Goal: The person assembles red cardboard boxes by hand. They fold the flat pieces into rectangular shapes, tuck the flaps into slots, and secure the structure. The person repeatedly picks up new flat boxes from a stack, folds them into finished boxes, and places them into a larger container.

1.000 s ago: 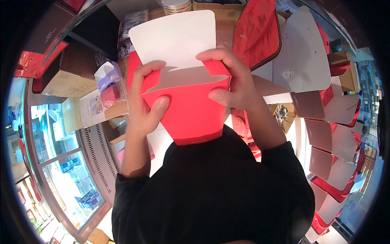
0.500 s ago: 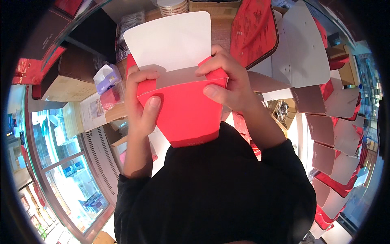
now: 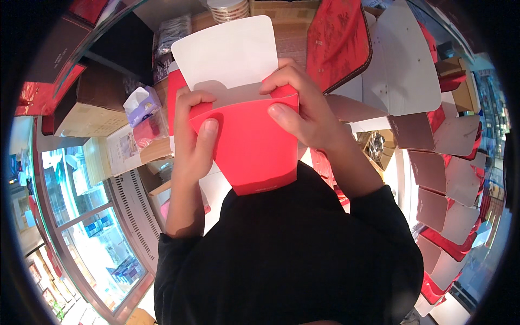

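A red cardboard box [image 3: 257, 143] with a pale inside is held up in front of my body, its bottom edge against my black shirt. Its white flap [image 3: 227, 51] stands raised and points away from me. My left hand [image 3: 197, 135] grips the left side, thumb on the red front face and fingers over the top edge. On the other side my right hand [image 3: 300, 105] holds the right corner the same way, fingertips inside the rim. The mouth between the front face and the flap is a narrow gap.
Stacked red boxes with brown and white flaps [image 3: 425, 208] line the right side. A red printed piece [image 3: 338, 46] and a large white flap [image 3: 398, 65] stand at far right. At left are a purple tissue pack [image 3: 142, 105] and a cardboard carton [image 3: 89, 105]. Round containers [image 3: 227, 10] sit far back.
The mouth of the box has narrowed, and my left hand has shifted right, closer to my right hand. The flap leans slightly differently. Both hands keep their grip.
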`<action>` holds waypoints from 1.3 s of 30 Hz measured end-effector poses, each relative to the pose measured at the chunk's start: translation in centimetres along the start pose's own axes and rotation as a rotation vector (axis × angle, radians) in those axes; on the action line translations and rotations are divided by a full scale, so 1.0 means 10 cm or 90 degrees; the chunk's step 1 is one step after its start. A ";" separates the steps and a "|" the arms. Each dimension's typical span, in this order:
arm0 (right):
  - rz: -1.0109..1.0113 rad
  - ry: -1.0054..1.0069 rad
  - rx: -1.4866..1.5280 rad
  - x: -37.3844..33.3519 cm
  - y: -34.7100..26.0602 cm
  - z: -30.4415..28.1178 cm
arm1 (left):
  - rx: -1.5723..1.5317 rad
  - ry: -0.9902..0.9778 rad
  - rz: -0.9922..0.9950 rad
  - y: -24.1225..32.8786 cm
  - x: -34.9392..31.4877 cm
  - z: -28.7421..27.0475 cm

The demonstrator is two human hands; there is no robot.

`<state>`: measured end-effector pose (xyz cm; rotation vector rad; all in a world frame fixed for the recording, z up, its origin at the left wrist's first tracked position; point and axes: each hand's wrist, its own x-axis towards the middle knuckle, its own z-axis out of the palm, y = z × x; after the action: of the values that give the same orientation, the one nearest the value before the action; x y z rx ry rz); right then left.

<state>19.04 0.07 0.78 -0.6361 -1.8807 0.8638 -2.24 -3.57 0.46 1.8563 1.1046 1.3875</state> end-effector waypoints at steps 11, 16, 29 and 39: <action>0.007 -0.016 -0.010 -0.04 -0.06 -0.07 | 0.036 0.004 0.004 0.02 -0.02 0.04; -0.024 -0.009 0.009 -0.07 -0.07 -0.07 | 0.052 0.017 0.027 0.01 -0.03 0.05; -0.066 0.064 -0.026 -0.12 -0.08 -0.02 | -0.007 0.028 0.073 -0.03 -0.08 0.09; 0.018 0.186 0.283 -0.18 -0.06 0.17 | -0.225 0.166 0.081 0.00 -0.12 0.29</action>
<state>18.27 -2.15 -0.22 -0.4811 -1.3622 1.0996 0.36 -4.47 -0.98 1.5434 0.8024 1.8059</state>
